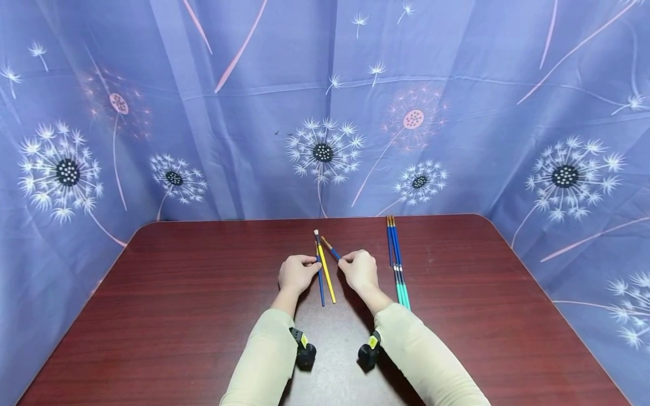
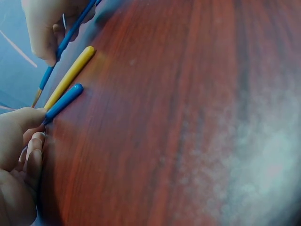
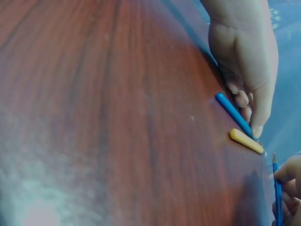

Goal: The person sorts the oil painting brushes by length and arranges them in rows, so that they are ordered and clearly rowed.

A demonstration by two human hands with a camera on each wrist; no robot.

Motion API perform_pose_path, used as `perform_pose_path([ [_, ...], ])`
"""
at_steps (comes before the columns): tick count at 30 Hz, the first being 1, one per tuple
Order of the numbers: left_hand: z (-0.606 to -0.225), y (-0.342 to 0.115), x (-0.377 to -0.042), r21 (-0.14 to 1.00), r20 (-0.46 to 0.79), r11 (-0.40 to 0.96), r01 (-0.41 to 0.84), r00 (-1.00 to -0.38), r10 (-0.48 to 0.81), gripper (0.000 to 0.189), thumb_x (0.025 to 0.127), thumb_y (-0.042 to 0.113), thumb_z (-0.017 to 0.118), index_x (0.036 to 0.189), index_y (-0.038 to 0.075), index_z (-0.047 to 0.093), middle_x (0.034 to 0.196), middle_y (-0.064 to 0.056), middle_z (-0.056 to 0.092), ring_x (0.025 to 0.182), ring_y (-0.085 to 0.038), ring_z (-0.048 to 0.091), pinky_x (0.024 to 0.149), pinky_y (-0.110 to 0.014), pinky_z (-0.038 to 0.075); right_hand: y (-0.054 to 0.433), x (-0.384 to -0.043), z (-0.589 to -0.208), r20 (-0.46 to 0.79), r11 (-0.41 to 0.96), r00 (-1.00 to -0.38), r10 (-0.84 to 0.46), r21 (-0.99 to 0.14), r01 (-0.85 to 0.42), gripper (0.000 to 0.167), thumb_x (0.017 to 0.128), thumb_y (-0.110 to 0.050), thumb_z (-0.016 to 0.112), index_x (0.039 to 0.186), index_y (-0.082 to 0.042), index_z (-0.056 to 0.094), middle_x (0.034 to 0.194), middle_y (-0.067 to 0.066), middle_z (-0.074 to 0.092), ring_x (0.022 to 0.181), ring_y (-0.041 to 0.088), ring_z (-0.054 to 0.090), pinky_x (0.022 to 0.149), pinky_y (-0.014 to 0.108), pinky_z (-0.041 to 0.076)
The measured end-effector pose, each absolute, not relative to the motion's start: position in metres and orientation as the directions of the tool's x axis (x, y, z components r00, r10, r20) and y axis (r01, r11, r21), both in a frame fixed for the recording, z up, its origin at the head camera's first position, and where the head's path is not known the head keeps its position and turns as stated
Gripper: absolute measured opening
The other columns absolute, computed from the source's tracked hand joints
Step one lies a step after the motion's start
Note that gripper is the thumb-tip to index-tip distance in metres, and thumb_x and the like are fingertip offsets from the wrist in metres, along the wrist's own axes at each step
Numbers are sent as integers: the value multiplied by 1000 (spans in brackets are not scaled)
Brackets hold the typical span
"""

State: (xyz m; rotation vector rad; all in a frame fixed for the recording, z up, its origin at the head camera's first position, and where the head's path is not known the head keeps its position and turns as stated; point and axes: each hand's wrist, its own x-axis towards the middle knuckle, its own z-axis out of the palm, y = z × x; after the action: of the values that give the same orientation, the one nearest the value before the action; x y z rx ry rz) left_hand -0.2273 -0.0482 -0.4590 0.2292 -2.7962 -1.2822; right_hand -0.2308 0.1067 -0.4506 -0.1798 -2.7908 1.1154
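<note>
My left hand pinches a blue paintbrush near its middle, its handle end pointing toward me. Right beside that brush lies a yellow paintbrush with a pale bristle tip at the far end. My right hand grips another blue paintbrush between thumb and fingers. This brush slants, its brown bristles toward the far end of the yellow one. In the left wrist view, the thumb of the left hand presses on the blue handle, and the yellow handle lies alongside.
To the right, several blue paintbrushes lie in a row with brown tips at the far edge. Below them several teal paintbrushes are lined up, partly hidden by the right forearm. The dark red table ends at a blue dandelion curtain.
</note>
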Motion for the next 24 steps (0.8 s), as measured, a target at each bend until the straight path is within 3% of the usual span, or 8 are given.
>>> perform_pose_path([
  [16,-463,-49,-229,747,6,658,-98,-988,-153,21,82,34,71,98,23,77,87,4,74,85,-17,68,66,-32,49,128,-234,-444,100,680,-969,224,-728,82,18,80,-21,63,86,-13,78,88,6,75,87,26,68,77,41,53],
  [24,-462,-49,-229,744,11,661,-95,-988,-154,21,81,34,71,98,23,77,87,4,74,85,-18,68,63,-32,48,140,-236,-439,103,657,-960,260,-748,97,19,79,-20,63,87,-11,78,82,7,74,77,23,68,73,39,54],
])
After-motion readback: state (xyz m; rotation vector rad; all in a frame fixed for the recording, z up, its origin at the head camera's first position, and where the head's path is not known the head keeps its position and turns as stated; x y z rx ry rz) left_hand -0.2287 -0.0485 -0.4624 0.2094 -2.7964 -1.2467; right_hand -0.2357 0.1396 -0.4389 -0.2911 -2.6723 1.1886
